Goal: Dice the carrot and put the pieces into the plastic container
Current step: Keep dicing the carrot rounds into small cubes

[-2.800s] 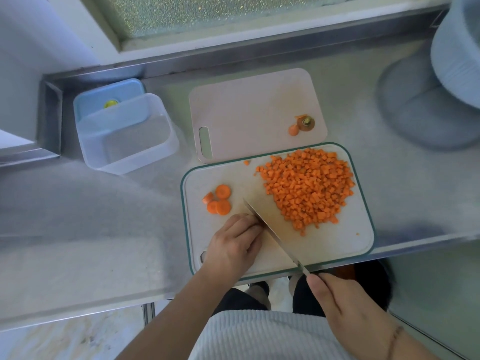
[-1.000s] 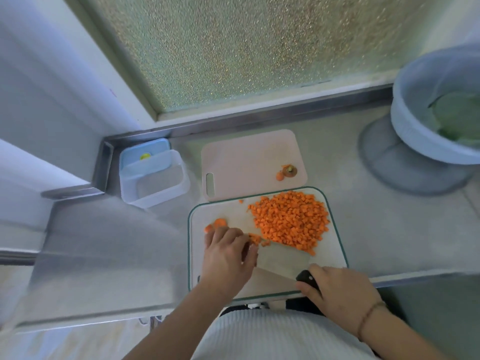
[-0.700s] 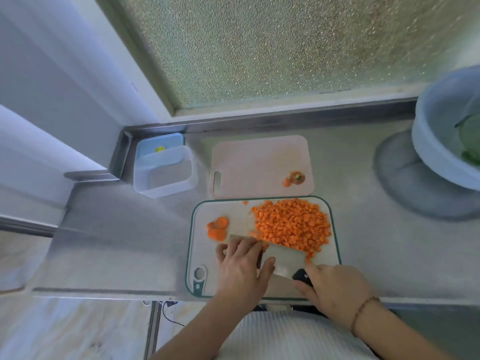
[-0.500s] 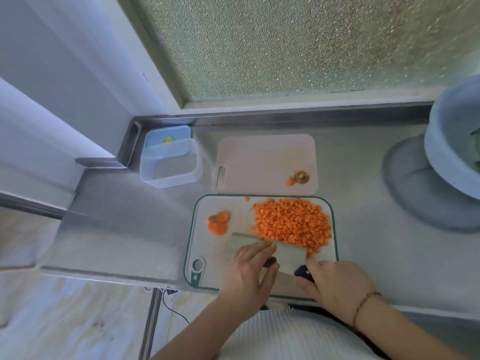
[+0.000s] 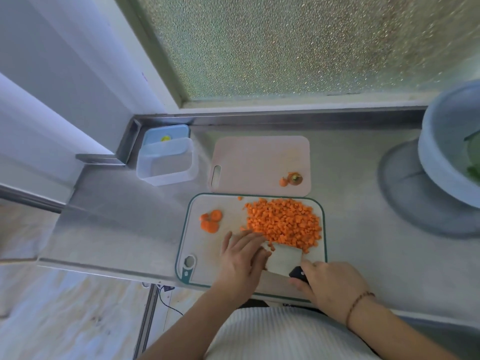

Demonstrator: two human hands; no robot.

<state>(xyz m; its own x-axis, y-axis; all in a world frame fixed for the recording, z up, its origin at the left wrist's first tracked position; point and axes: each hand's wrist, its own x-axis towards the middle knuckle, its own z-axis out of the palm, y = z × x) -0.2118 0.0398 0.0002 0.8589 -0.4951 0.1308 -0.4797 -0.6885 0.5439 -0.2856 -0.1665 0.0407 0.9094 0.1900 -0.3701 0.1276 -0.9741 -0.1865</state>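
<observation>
On the green-rimmed cutting board [image 5: 192, 229], a mound of diced carrot [image 5: 284, 223] is sitting toward the far right, bright orange, in small, fairly even cubes. Left of the mound, a few uncut carrot rounds [image 5: 211, 220] are lying flat. At the board's near edge, the right hand [image 5: 330, 284] is gripping the dark handle of a broad cleaver [image 5: 284, 258], its blade lying flat with its far edge meeting the pile. The left hand [image 5: 242, 258] is resting beside the blade with fingers loosely extended toward the cubes (holding nothing that I can make out). Beyond the board's far-left corner, well apart, the plastic container [image 5: 166, 165] is standing without any carrot visible inside. The cubes are probably light, firm and prone to rolling, so scooping them onto the flat blade, guarded by the free hand, looks more practical than pinching.
</observation>
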